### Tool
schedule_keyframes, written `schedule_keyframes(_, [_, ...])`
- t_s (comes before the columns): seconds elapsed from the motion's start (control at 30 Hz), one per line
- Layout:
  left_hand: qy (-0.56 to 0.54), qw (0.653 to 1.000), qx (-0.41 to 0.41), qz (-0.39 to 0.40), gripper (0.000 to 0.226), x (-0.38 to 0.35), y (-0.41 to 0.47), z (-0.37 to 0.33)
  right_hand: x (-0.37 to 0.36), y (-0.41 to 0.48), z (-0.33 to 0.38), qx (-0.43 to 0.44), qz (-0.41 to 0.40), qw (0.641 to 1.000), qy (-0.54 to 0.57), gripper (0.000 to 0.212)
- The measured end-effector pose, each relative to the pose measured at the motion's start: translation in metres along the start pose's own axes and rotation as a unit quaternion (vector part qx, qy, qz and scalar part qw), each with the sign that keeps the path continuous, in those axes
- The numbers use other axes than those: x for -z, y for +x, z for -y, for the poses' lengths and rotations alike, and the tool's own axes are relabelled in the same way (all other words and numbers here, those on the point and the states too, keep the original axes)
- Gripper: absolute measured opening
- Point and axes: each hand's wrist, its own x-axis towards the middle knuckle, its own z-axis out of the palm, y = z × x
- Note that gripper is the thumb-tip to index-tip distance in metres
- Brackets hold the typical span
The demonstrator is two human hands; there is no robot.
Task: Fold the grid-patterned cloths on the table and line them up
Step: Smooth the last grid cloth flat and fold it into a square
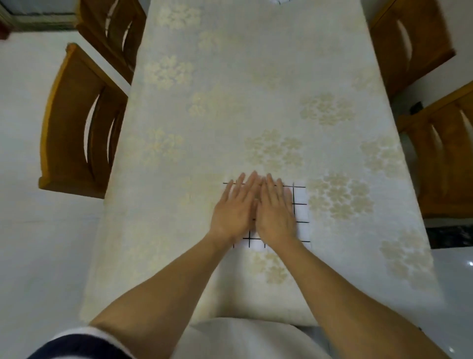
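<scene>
A white cloth with a black grid pattern (pixel 301 212) lies folded flat on the table (pixel 230 107), near the front middle. Both my hands lie palm down on it, side by side, with straight fingers pointing away from me. My left hand (pixel 234 208) covers the cloth's left part. My right hand (pixel 275 210) covers its middle. Only the cloth's right strip and front edge show. No other grid cloth is visible.
The table wears a cream tablecloth with pale flower prints. Two wooden chairs (pixel 79 123) stand on the left and two wooden chairs (pixel 440 153) on the right. A dark-rimmed white object (pixel 280 1) peeks in at the far edge.
</scene>
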Motion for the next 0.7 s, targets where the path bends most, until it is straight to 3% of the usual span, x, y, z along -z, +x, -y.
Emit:
schedule_keyframes(0.07, [-0.006, 0.999, 0.021, 0.043, 0.057, -0.011, -0.003, -0.007, -0.012, -0.003, 0.004, 0.011, 0.024, 1.0, -0.006, 0.07])
schedule_keyframes(0.17, [0.027, 0.997, 0.066, 0.032, 0.056, -0.02, -0.015, 0.015, -0.011, -0.015, -0.03, 0.009, 0.023, 1.0, -0.015, 0.065])
schedule_keyframes(0.3, [0.04, 0.996, 0.079, 0.029, 0.058, -0.01, -0.026, 0.039, -0.005, -0.03, -0.08, -0.041, 0.039, 0.998, -0.024, 0.07])
schedule_keyframes(0.47, [0.035, 0.994, 0.091, 0.045, 0.065, -0.001, -0.032, 0.059, 0.008, -0.028, -0.102, -0.042, 0.063, 0.997, 0.024, 0.08])
schedule_keyframes(0.53, [0.025, 0.998, 0.061, 0.027, 0.07, 0.009, -0.019, 0.051, 0.02, -0.017, -0.092, -0.046, 0.018, 0.996, 0.079, 0.084])
schedule_keyframes(0.6, [0.029, 0.998, -0.028, 0.047, 0.081, 0.017, 0.0, 0.033, 0.03, 0.003, -0.077, 0.0, 0.003, 0.996, 0.088, 0.086])
schedule_keyframes(0.7, [0.038, 0.974, -0.089, 0.203, 0.11, 0.021, 0.025, 0.01, 0.044, 0.041, -0.052, 0.059, 0.052, 0.994, 0.072, 0.078])
